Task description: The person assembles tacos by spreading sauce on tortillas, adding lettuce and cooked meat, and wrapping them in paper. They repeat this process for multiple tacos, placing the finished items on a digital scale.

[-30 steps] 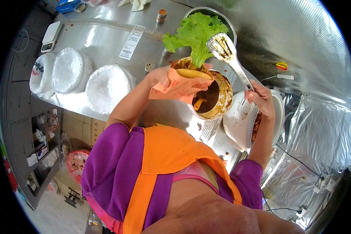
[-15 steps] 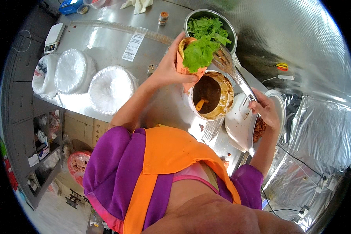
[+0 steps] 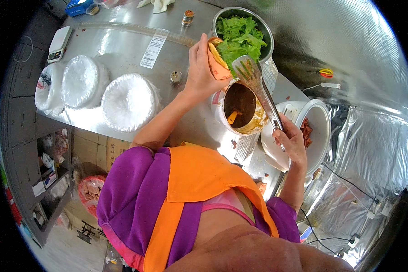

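Note:
My left hand [image 3: 198,75] grips a filled flatbread [image 3: 218,53] in an orange-pink paper sleeve [image 3: 218,70], its open top turned to the right. Green lettuce [image 3: 231,53] shows against that opening and blends in view with the lettuce in the steel bowl [image 3: 271,38] behind. Closed around the handle of slotted metal tongs [image 3: 259,88], my right hand [image 3: 291,138] holds their smeared blade close to the sleeve, above the rim of a white tub [image 3: 218,111]. Dark brown sauce [image 3: 240,102] and an orange-handled utensil [image 3: 232,118] are inside that tub.
A white pot [image 3: 319,106] with reddish-brown chopped food stands at right. Plastic-covered round stacks [image 3: 129,102] line the counter's left, near a scale [image 3: 60,41]. Shaker jars [image 3: 188,17], a printed label strip [image 3: 154,47] and yellow-handled scissors [image 3: 325,72] lie farther off.
The tongs have moved left and down with my right hand, from beside the bowl to the sleeve. My left hand has turned the flatbread, and its lettuce shows less.

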Demonstrator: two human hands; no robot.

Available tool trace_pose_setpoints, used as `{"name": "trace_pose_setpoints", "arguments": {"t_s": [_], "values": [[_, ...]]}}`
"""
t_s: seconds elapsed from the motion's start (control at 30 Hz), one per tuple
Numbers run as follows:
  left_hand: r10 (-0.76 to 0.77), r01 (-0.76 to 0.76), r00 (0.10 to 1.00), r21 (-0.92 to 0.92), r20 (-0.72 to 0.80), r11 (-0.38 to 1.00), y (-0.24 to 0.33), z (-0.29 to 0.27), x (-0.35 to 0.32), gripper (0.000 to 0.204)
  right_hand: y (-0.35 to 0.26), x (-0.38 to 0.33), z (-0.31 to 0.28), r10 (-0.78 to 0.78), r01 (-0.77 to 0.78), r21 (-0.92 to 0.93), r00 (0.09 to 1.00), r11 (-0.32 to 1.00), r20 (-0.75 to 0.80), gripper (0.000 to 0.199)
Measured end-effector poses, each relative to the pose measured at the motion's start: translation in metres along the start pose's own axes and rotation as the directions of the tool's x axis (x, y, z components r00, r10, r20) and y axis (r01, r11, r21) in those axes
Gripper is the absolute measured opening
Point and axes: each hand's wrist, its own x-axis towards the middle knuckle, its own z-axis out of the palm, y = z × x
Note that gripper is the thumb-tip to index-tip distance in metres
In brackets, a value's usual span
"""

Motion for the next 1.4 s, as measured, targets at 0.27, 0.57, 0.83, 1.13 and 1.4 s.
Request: {"name": "trace_pose_setpoints", "arguments": {"t_s": [0.27, 0.57, 0.83, 1.13, 1.4], "values": [[0.12, -0.116, 0.993, 0.123, -0.024, 0.986, -0.004, 0.009, -0.012, 0.119, -0.008, -0.005, 0.012, -0.008, 0.001, -0.136, 0.999, 0.991, -0.052, 0.048], [0.217, -0.209, 0.965, -0.072, 0.146, 0.975, 0.0, 0.001, -0.015, 0.121, -0.068, -0.007, -0.025, -0.013, 0.025, -0.521, 1.0, 0.853, 0.027, 0.037], [0.237, -0.205, 0.948, -0.161, 0.213, 0.965, 0.004, 0.005, -0.03, 0.113, -0.095, 0.032, -0.039, 0.081, 0.098, -0.6, 0.961, 0.794, 0.264, 0.037], [0.22, -0.198, 0.949, -0.115, 0.227, 0.973, 0.01, 0.004, -0.02, 0.127, -0.114, 0.019, -0.039, 0.019, 0.147, -0.672, 0.972, 0.726, 0.233, 0.04], [0.185, -0.17, 0.939, -0.074, 0.29, 0.983, 0.026, -0.004, -0.014, 0.124, -0.13, -0.056, -0.047, -0.271, 0.162, -0.774, 0.962, 0.613, -0.013, 0.04]]}}
